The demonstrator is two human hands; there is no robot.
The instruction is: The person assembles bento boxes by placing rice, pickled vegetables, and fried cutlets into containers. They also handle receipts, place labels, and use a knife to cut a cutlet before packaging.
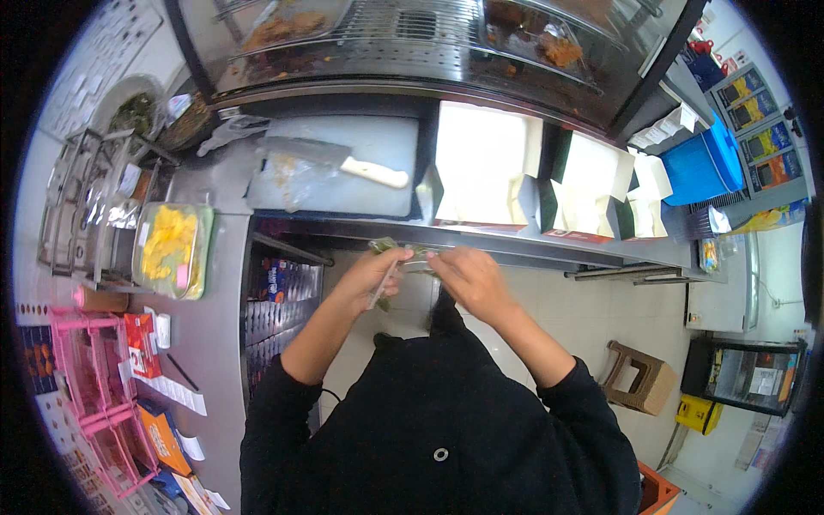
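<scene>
My left hand (375, 276) is closed around a small clear plastic bag with something green in it (383, 245), held in front of my body below the counter's front edge. A pale flat edge shows beside its fingers. My right hand (470, 279) pinches the other end of the bag, its fingertips close to the left ones. Ahead, a wide-bladed knife (374, 172) with a white handle lies on a pale cutting board (390, 137), its blade over a crumpled clear bag (296, 176).
Open white-lined boxes (487, 163) stand right of the board. A glass display case (412, 60) with fried food rises behind. At left, a clear tub of yellow pieces (206, 249) sits near pink baskets (90, 369). A blue bin (699, 163) and a brown stool (639, 378) are at right.
</scene>
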